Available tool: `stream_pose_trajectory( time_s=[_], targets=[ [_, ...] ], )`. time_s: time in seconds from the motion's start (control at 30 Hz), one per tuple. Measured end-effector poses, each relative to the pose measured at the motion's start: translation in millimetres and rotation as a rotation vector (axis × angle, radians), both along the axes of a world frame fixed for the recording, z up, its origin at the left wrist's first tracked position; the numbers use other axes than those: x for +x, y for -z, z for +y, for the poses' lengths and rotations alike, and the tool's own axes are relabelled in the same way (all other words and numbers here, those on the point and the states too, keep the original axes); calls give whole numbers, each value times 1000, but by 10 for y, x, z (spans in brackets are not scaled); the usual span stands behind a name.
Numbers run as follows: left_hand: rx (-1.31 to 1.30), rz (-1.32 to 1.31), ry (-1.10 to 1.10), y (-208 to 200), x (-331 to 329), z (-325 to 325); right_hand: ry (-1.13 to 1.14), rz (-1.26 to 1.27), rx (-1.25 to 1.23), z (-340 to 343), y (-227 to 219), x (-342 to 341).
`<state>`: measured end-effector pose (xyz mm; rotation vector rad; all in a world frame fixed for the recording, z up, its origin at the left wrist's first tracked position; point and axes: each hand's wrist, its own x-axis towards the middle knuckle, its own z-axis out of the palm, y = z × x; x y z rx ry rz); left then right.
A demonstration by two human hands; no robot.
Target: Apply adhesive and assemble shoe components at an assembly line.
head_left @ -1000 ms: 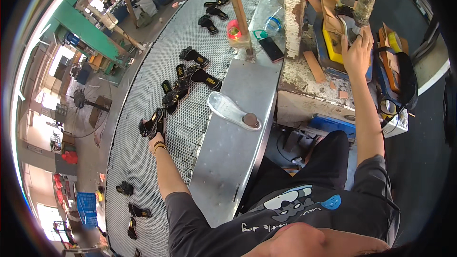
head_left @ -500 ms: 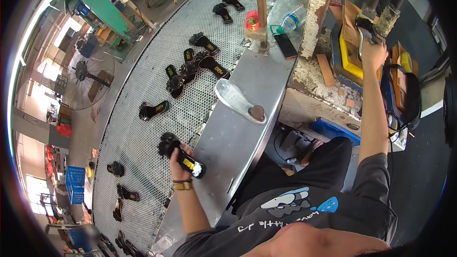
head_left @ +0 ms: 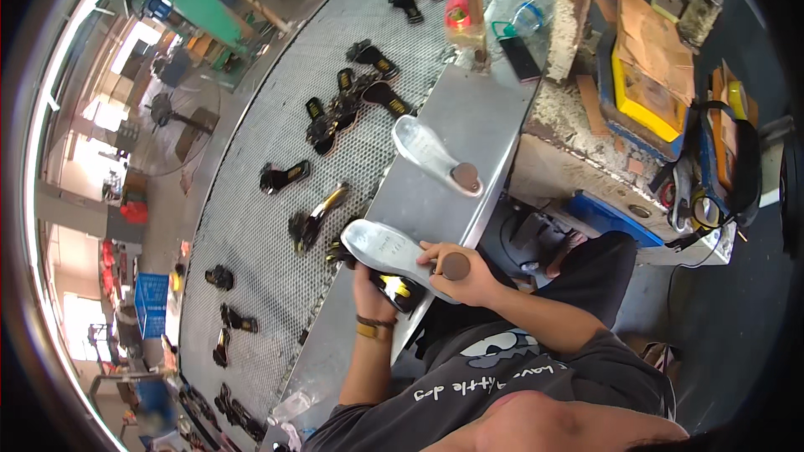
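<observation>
In my right hand [head_left: 469, 274] is a silvery, foot-shaped shoe last [head_left: 381, 244] with a round brown knob, my fingers closed near its heel end. Directly beneath it, my left hand [head_left: 373, 297] grips a black slipper [head_left: 398, 291] with a shiny gold patch on its insole. The last hides part of this slipper and some left fingers; whether the two touch I cannot tell. A second shoe last [head_left: 431, 151] with a brown knob lies on the metal ledge [head_left: 481, 109]. On the mesh just beyond my left hand, another black slipper [head_left: 318, 219] rests tilted on its side.
Several black slippers with ruffled uppers [head_left: 335, 117] lie about the mesh surface [head_left: 251, 226]. A phone [head_left: 521, 59], a plastic bottle [head_left: 528, 17] and a red cup [head_left: 457, 12] stand past the ledge by posts. At right is a machine with a yellow-edged pad [head_left: 645, 100].
My right hand has come from the machine at right to my left hand, now with a shoe last. A slipper now lies on the mesh where none was; the left hand has moved right.
</observation>
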<state>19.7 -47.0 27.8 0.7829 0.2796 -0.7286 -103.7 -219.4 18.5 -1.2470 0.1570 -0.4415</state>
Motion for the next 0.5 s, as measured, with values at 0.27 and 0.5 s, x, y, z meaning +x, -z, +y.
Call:
stream_pose_trajectory(
  time_s=[0.27,0.5],
  targets=[
    [19,-103,-429,372,526,1385,-52,34,-843,-398,527,434],
    [-25,-173,-143,-153,151,814,515,241,-874,-1294,430,695]
  ],
)
